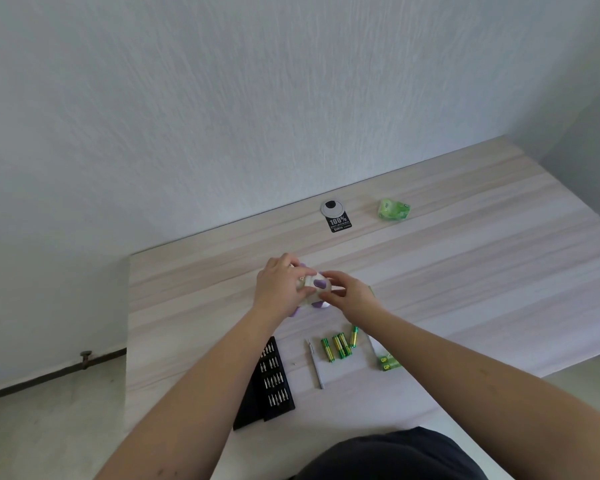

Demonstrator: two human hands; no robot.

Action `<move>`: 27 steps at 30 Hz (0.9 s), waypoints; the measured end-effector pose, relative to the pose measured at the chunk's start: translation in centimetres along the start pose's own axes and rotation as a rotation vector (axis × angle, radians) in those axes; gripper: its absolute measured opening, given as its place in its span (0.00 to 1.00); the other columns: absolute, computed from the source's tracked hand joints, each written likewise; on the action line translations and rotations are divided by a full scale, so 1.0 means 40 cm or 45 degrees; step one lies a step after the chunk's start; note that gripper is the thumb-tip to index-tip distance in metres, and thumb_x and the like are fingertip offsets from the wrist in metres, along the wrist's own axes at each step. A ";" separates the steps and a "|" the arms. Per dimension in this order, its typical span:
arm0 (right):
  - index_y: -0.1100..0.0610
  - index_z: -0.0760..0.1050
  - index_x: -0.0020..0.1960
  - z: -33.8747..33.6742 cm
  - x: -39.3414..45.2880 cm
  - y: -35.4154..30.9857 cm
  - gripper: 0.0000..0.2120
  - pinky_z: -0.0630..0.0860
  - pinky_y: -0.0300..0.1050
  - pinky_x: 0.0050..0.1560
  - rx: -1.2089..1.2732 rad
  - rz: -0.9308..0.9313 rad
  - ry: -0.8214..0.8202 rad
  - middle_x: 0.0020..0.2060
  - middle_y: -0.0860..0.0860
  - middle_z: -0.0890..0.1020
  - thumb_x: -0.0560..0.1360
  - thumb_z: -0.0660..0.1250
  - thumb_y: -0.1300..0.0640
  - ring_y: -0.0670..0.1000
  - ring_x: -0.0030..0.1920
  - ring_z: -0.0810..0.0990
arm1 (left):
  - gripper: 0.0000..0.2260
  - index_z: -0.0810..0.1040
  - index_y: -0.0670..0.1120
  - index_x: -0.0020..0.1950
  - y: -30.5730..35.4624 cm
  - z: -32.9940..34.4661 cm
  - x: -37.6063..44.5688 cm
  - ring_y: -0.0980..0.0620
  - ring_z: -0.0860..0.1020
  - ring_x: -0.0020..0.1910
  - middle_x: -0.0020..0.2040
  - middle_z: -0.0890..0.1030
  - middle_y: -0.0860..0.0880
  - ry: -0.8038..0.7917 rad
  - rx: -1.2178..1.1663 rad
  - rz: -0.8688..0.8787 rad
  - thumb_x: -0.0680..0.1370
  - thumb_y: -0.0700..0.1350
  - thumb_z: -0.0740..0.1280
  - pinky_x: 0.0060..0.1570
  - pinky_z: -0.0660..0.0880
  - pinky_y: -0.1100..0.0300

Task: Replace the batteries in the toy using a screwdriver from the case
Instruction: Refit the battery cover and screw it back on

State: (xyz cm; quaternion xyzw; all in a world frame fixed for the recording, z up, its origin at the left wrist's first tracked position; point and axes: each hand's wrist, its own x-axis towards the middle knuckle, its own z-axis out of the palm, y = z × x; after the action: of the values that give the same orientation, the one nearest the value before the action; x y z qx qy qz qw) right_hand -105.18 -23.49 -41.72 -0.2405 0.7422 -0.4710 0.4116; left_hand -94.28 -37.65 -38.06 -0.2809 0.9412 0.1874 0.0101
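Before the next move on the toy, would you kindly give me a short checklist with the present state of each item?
1. Toy steadied on the table: ok, left hand wraps it and right hand touches its side.
2. Loose batteries at hand: ok, lying near the right forearm.
3. Screwdriver within reach: ok, lying beside the batteries, in neither grip.
4. Bit case open: ok, bits show.
5. Battery cover off: cannot tell, hands hide it.
6. Screw kept safe: cannot tell.
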 end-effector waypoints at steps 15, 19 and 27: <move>0.46 0.74 0.60 0.001 -0.013 -0.035 0.18 0.70 0.30 0.37 -0.123 -0.005 0.078 0.47 0.40 0.79 0.73 0.70 0.43 0.42 0.46 0.81 | 0.15 0.80 0.61 0.59 -0.004 0.000 0.002 0.51 0.68 0.61 0.57 0.74 0.58 -0.023 -0.007 0.016 0.73 0.60 0.70 0.59 0.69 0.51; 0.48 0.74 0.62 0.003 -0.013 -0.030 0.17 0.71 0.31 0.39 -0.151 -0.015 0.077 0.51 0.43 0.80 0.75 0.69 0.47 0.44 0.48 0.82 | 0.14 0.78 0.61 0.62 -0.006 -0.011 0.005 0.50 0.67 0.62 0.59 0.72 0.57 -0.082 0.031 0.043 0.76 0.57 0.67 0.60 0.68 0.51; 0.49 0.73 0.60 0.021 0.005 -0.028 0.24 0.80 0.50 0.53 0.021 0.093 0.036 0.50 0.46 0.81 0.71 0.66 0.35 0.47 0.49 0.82 | 0.13 0.81 0.58 0.58 -0.004 0.003 0.001 0.50 0.68 0.60 0.57 0.74 0.56 -0.022 0.035 0.015 0.74 0.57 0.69 0.58 0.69 0.51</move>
State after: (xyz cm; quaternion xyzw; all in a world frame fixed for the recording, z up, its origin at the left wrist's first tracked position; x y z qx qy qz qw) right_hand -104.63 -24.55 -40.96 -0.2031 0.7523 -0.4652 0.4200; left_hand -94.22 -37.75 -38.22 -0.2735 0.9452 0.1769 0.0209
